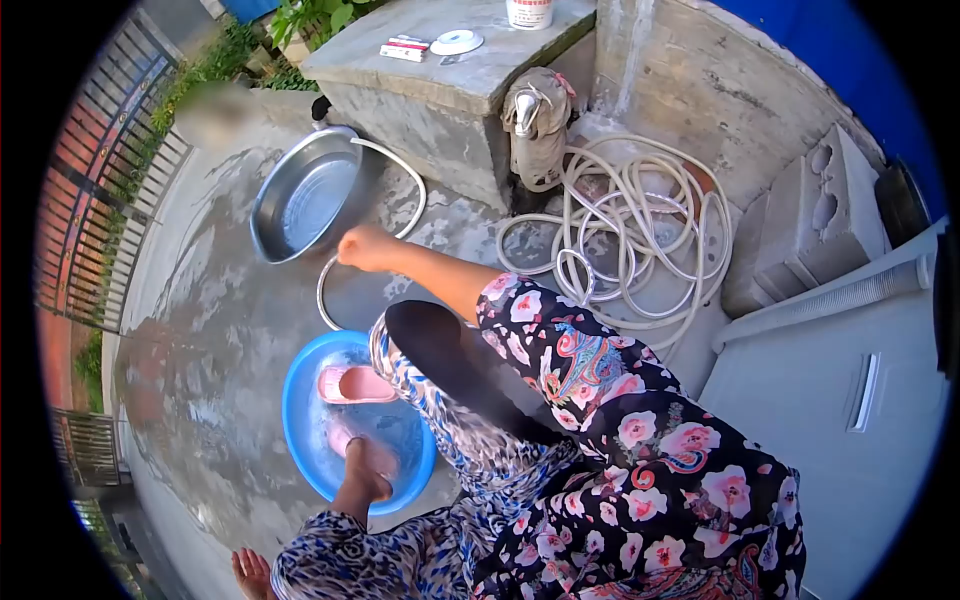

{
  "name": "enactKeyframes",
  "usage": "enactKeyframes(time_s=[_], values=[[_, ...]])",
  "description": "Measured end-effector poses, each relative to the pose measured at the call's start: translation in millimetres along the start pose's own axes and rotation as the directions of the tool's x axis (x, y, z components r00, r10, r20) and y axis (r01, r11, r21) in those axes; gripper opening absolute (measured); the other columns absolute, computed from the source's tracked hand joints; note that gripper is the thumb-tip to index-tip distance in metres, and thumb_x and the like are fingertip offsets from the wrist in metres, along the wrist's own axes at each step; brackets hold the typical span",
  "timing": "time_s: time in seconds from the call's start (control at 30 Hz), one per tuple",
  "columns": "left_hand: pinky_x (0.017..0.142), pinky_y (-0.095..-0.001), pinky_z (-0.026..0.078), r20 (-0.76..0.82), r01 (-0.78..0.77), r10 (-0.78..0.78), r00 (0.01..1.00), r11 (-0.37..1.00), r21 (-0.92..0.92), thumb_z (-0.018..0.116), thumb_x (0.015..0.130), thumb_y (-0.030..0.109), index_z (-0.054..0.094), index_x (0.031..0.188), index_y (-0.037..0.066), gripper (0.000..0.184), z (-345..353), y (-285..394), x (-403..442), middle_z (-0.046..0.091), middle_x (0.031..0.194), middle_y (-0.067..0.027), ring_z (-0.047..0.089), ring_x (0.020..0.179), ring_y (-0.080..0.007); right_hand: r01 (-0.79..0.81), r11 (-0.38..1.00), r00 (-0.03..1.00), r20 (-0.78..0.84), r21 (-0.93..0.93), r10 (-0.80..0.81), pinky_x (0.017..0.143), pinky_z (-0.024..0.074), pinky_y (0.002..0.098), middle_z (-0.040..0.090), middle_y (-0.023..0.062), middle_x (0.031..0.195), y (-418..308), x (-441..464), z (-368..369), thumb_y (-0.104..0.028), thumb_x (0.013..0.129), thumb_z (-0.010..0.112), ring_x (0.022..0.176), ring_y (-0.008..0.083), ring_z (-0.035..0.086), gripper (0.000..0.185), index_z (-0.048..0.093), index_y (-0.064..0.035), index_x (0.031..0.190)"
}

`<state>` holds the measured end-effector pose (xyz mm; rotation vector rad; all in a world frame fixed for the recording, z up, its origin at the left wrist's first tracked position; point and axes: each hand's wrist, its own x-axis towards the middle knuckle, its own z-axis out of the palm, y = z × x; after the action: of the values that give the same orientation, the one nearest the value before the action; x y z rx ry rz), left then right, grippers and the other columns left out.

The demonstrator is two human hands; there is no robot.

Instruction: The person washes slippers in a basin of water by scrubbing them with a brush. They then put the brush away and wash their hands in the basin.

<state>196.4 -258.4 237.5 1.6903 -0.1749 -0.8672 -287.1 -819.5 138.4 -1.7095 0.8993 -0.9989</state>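
One right hand [368, 248] reaches left, fingers curled closed where a thin white hose [423, 190] passes; whether they grip it I cannot tell. One left hand [252, 572] shows partly at the near left, its hold unclear. Two pink slip-on shoes [343, 386], one on a foot [376, 486], sit in one round blue plastic basin [292, 415]. Farther stands one silvery metal basin [275, 205]. One white tub [530, 12] on the grey concrete counter [415, 100] bears red lettering, too small to read.
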Motion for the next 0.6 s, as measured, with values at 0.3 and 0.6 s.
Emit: enactKeyframes(time_s=[0.3,0.6], values=[[0.094,-0.0341,0.040,0.122,-0.179,0.151,0.981,0.946,0.269,0.054,0.090,0.037,0.042,0.135,0.020,0.050,106.9,113.5,59.8,0.047,0.132,-0.0052,0.047,0.117,-0.0210,-0.735,0.613,0.564,-0.240,0.291,0.790,0.053,0.0480,0.0369,0.063,0.0049,0.071,180.9,-150.3,-106.5,-0.025,0.075,0.064,0.060,0.0185,0.059,0.022,0.066,-0.0088,0.090],[0.074,-0.0276,0.046,0.514,-0.470,0.179,0.839,0.715,0.518,0.055,0.089,0.022,0.044,0.131,0.009,0.045,395.8,127.5,2.2,0.054,0.117,-0.0074,0.058,0.089,-0.0158,-0.657,0.576,0.453,-0.355,0.487,0.818,0.060,0.0491,0.0329,0.062,0.0036,0.086,170.5,-172.8,-185.1,-0.023,0.079,0.064,0.072,0.0159,0.061,0.023,0.062,-0.0095,0.098]])
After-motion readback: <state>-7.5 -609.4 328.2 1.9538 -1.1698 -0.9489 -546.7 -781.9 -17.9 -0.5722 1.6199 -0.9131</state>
